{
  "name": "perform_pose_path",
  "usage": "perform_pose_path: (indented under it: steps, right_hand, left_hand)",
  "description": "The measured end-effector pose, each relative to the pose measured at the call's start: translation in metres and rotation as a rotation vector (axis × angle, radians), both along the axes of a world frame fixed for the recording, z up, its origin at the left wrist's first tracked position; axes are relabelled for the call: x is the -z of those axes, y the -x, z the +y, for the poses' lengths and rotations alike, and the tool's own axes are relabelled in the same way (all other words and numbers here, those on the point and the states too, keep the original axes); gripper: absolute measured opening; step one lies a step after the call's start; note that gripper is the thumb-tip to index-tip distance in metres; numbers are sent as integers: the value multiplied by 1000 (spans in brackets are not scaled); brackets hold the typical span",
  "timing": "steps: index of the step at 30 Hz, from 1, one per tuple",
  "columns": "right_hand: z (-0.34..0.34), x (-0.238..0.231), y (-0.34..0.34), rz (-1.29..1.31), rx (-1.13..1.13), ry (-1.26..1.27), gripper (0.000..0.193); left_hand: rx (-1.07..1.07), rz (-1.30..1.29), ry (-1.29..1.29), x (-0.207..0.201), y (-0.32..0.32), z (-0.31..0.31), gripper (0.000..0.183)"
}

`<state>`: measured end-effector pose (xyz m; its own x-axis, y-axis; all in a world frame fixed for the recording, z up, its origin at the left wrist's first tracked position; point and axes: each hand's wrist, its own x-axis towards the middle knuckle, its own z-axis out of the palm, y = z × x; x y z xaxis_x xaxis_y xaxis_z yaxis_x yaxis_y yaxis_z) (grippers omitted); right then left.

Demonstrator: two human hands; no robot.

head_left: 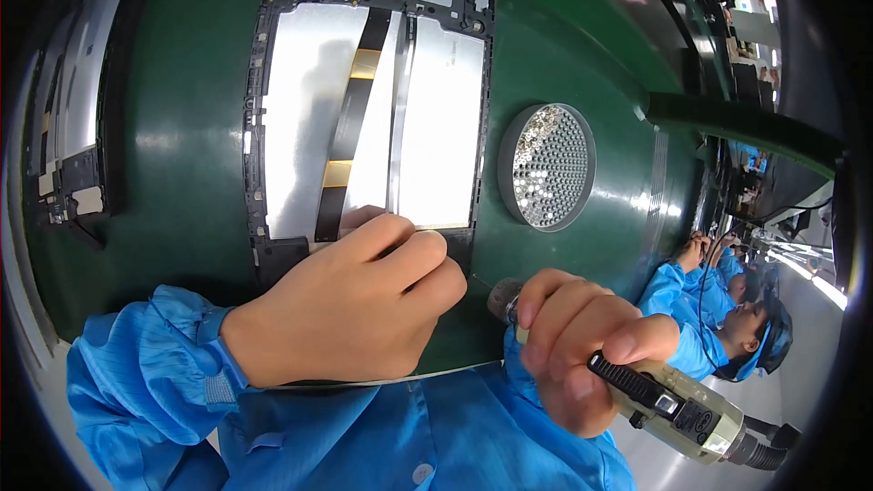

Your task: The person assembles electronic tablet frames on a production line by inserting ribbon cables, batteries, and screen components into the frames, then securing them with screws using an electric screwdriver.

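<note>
In front of me on the bench lies a tablet-like device housing (pixel 436 118) with a black frame and silvery metal plates. A black ribbon strip (pixel 346 132) with gold bands runs down it at a slant. My left hand (pixel 350 300) is over the housing's near edge, fingers curled in and closed; their tips, and whatever they hold, are hidden. To its right, my right hand (pixel 582 345) wraps round a pale green electric screwdriver (pixel 691 409), the thumb by its black ridged lever. The tool's tip points left, toward the housing's near right corner.
A round metal dish (pixel 589 186) with small screws (pixel 546 127) in a perforated plate stands right of the housing. Another similar housing (pixel 84 82) lies at the far left. A green bar (pixel 746 123) crosses at the right. Co-workers (pixel 727 327) in blue sit beyond the green bench (pixel 186 127).
</note>
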<state>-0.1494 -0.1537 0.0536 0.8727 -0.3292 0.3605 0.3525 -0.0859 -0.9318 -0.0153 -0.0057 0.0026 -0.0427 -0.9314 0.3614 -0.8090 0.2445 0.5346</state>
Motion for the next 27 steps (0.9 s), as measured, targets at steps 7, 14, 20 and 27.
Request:
perform_pose_path:
  steps: [7,14,20,27]
  right_hand:
    - [6,1,-5,5,26,-3,32]
    - [19,-7,-11,67,119,-17,29]
    - [25,-12,-19,11,82,-8,31]
    - [33,-14,-30,51,-5,-15,31]
  left_hand:
    - [-43,15,-18,-3,-2,2,13]
    - [-45,-22,-17,-6,-7,6,13]
    - [-188,-150,-34,-4,5,19,14]
    - [-320,-146,-141,-3,12,28,14]
